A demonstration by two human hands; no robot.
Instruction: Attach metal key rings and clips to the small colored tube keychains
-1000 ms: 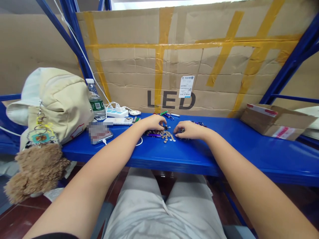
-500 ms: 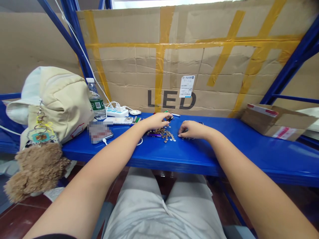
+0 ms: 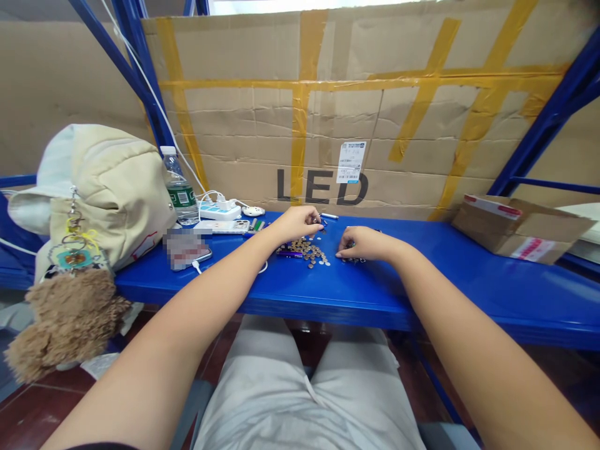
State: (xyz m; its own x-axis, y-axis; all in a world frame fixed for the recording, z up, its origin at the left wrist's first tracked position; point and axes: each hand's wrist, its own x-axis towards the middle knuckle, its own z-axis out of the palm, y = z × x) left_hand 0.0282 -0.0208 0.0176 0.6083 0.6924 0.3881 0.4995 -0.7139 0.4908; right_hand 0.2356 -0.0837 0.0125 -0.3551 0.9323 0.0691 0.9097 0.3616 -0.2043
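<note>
The left hand (image 3: 300,222) curls narrowly at small dark items (image 3: 324,229) just beyond the coins (image 3: 310,250) on the counter (image 3: 300,287); the right hand (image 3: 368,242) curves over a dark pile (image 3: 352,244) beside them. Either's grip I cannot tell.

The desk (image 3: 323,290) at mid-frame is blue, its central discs (image 3: 310,251) bronze and silver, the upper cardboard (image 3: 255,125) brown with yellow tape (image 3: 299,119).

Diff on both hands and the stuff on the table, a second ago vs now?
The bare left hand moved away from the wearer and slightly right; the bare right hand shifted slightly right. Any grasp or release is too small to tell. Unmoved: the shiny purple pen-like stick and the clear plastic bottle with green label.
</note>
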